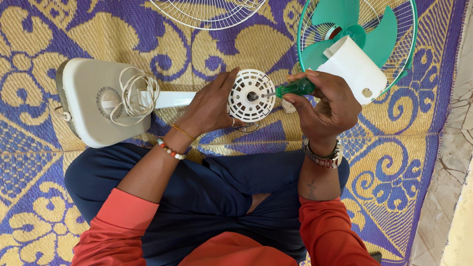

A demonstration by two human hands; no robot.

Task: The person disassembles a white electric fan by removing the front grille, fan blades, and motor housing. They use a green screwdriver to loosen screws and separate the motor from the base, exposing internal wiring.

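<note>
A dismantled white stand fan lies on its side on the patterned mat. My left hand point(212, 106) grips the fan's round white motor housing point(252, 94), a perforated disc facing up at me. My right hand point(326, 106) holds a green-handled screwdriver point(294, 88), its tip set into the disc near the centre. The white pole point(173, 99) runs left from my left hand to the square base point(93, 101), which has a coiled white cord point(135, 93) resting on it.
A green blade assembly point(362, 32) sits in a rear grille at the upper right, with a white plastic cover point(355, 69) on top. A white front grille point(207, 12) lies at the top edge. My crossed legs in dark trousers point(197, 192) fill the foreground. Stone floor point(451, 162) borders the mat at right.
</note>
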